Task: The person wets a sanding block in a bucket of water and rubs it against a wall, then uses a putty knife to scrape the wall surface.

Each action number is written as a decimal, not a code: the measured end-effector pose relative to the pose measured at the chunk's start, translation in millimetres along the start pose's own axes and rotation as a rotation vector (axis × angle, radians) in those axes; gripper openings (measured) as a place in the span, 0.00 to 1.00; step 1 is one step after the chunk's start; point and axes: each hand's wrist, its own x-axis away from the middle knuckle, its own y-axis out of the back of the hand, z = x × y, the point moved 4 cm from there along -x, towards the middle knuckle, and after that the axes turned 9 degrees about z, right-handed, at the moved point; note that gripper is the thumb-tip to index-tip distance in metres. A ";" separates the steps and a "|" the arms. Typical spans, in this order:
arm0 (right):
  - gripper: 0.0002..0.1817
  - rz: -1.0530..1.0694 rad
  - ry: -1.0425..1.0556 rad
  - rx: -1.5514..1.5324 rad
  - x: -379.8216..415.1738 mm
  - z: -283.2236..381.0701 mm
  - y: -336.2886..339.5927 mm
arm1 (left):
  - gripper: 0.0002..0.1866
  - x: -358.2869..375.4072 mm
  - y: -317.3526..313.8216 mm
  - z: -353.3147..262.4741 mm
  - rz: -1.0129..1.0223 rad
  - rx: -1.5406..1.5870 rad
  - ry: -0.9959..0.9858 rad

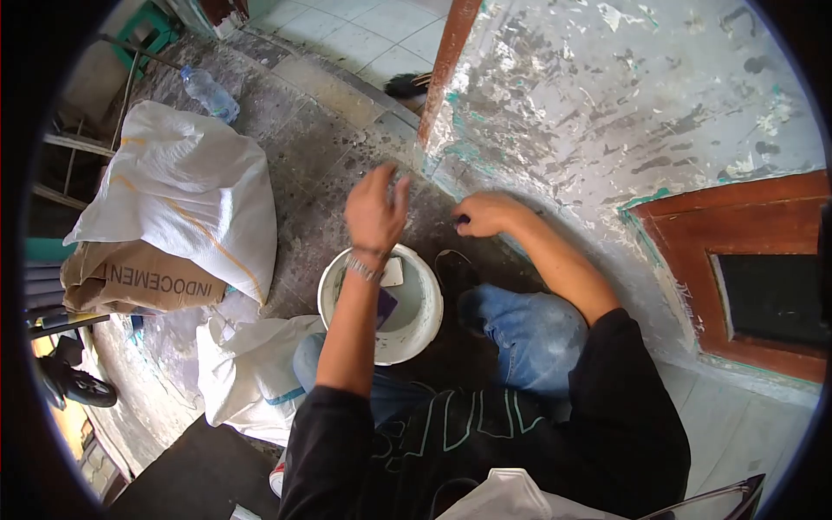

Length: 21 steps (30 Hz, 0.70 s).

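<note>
Grey stained floor [303,165] | scuffed wall [598,104] right | white sacks [208,165] left | bucket [433,322] between

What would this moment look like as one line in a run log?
left hand: open, blurred, beyond bucket rim | right hand: curled near wall, grip contents unclear | bucket: purple item inside | white sack: left of bucket

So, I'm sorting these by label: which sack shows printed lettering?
The brown sack, marked INDOCEMENT and partly covered by the yellow-striped white sack. That one and the blue-striped white sack show no lettering.
</note>
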 end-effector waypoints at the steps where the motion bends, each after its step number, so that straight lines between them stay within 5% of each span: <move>1: 0.23 0.031 0.050 -0.004 4.5 5.8 -8.3 | 0.14 -22.2 -12.1 -14.6 -0.009 0.028 -0.036; 8: 0.24 0.047 0.116 -0.125 7.4 -4.6 -24.2 | 0.16 -85.5 -78.6 -30.5 -0.068 -0.057 -0.045; 21: 0.26 0.035 0.156 -0.186 7.4 3.7 -13.8 | 0.11 -92.0 -81.9 -34.5 -0.126 -0.311 -0.170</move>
